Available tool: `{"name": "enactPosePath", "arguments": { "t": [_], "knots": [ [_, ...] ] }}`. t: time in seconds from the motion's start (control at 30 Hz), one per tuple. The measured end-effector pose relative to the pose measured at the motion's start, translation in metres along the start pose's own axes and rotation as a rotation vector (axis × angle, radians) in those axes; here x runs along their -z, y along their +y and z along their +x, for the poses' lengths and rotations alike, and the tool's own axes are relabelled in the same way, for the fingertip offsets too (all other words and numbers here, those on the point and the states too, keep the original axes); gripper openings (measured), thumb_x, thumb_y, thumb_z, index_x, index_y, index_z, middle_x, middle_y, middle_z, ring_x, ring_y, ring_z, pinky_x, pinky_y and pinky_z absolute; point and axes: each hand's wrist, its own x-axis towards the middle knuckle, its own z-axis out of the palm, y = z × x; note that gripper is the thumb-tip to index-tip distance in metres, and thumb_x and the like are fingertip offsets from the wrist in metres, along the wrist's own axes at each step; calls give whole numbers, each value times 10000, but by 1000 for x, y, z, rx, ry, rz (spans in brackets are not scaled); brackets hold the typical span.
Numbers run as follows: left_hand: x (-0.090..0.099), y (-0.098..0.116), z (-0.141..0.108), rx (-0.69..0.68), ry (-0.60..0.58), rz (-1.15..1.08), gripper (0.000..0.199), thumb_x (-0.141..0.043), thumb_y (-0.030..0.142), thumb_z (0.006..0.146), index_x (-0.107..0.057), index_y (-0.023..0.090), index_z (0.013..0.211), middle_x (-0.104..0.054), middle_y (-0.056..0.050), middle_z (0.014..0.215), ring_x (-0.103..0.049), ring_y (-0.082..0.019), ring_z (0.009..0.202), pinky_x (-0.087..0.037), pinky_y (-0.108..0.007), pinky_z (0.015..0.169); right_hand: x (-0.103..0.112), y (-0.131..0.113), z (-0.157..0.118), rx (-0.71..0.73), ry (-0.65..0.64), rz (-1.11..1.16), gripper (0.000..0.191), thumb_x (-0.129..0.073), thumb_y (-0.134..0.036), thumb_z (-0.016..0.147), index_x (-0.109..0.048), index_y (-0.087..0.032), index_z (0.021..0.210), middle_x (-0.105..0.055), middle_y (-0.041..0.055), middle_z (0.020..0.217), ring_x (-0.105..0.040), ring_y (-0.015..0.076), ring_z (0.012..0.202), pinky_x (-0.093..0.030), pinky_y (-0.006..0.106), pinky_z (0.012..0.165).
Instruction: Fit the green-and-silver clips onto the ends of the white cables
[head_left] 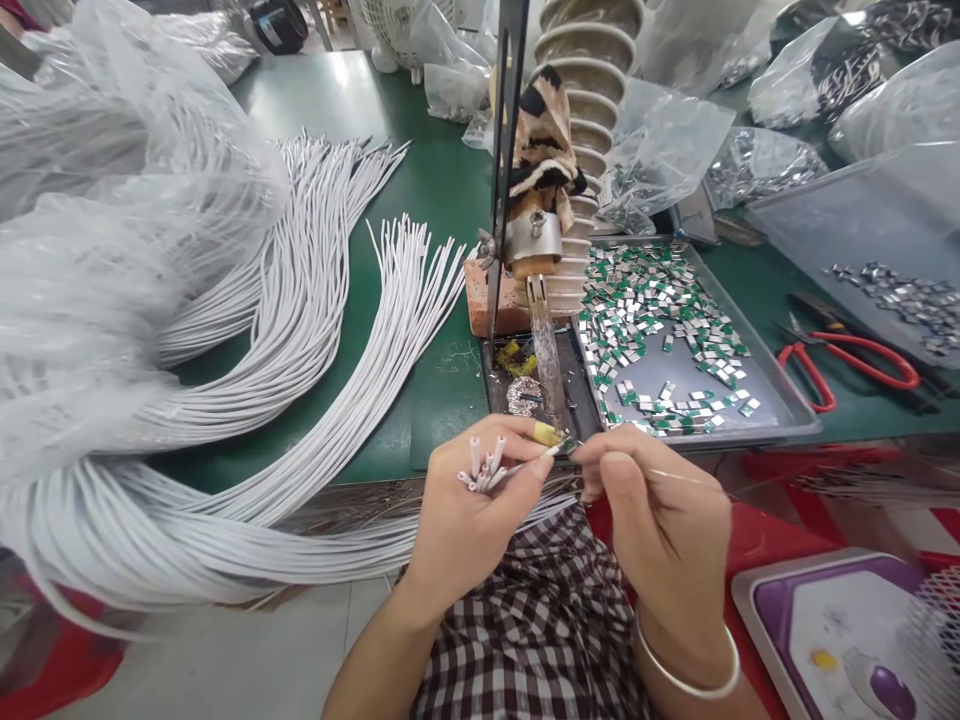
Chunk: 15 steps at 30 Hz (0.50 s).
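My left hand (480, 500) is closed around a bunch of white cables (486, 468), with their cut ends sticking up between the fingers. A yellow wrap covers one of its fingertips. One cable end points right, meeting a small green circuit board (571, 446) at the fingertips. My right hand (660, 520) pinches beside that board; a thin solder wire (686, 480) trails across its back. Just above both hands is the tip of a clamped soldering iron (549, 360), pointing down. The exact contact between tip, cable and board is too small to tell.
Long white cable bundles (315, 350) and plastic sheeting (135, 220) cover the left. A metal tray (787, 425) of small circuit boards stands right of the iron, near red-handled pliers (862, 360) and a bin of metal parts (892, 220). Behind the iron rises a ribbed hose (589, 90).
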Motion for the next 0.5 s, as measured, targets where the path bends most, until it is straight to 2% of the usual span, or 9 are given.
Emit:
{"name": "enactPosePath", "arguments": {
  "t": [0.1, 0.2, 0.3, 0.43, 0.5],
  "knots": [
    [0, 0, 3, 16, -104, 83, 129, -635, 138, 860, -685, 187, 752, -680, -32, 909, -641, -144, 803, -479, -238, 693, -3, 2, 2, 16, 15, -100, 122, -580, -130, 919, -642, -186, 830, -638, -14, 696, -586, 95, 621, -509, 230, 625],
    [-1, 1, 7, 77, -162, -22, 193, -591, 104, 864, -629, 183, 692, -659, 5, 759, -617, -122, 744, -472, -219, 689, -6, 4, 0, 126, 29, -138, 143, -556, -87, 918, -664, -181, 917, -719, 25, 844, -667, 110, 721, -554, 234, 704],
    [-1, 3, 10, 102, -108, -141, 188, -626, 93, 830, -621, 180, 663, -685, 20, 749, -627, -105, 747, -477, -189, 691, -8, 6, -3, 141, 90, -169, 203, -517, -79, 935, -668, -188, 1015, -755, 40, 996, -726, 109, 764, -586, 205, 701],
    [0, 7, 12, 131, -54, -201, 181, -653, 97, 810, -646, 173, 647, -714, 23, 778, -643, -90, 743, -487, -165, 676, -11, 6, -3, 240, 267, -70, 201, -627, -57, 876, -690, -204, 999, -764, 8, 917, -742, 138, 829, -620, 248, 755],
    [-1, 10, 13, 130, -38, -226, 178, -659, 93, 804, -661, 172, 645, -719, 27, 775, -647, -83, 736, -492, -156, 674, -12, 4, 0, 301, 298, -76, 221, -674, -37, 840, -709, -211, 973, -759, 14, 934, -732, 143, 842, -623, 275, 764]
  ]
}}
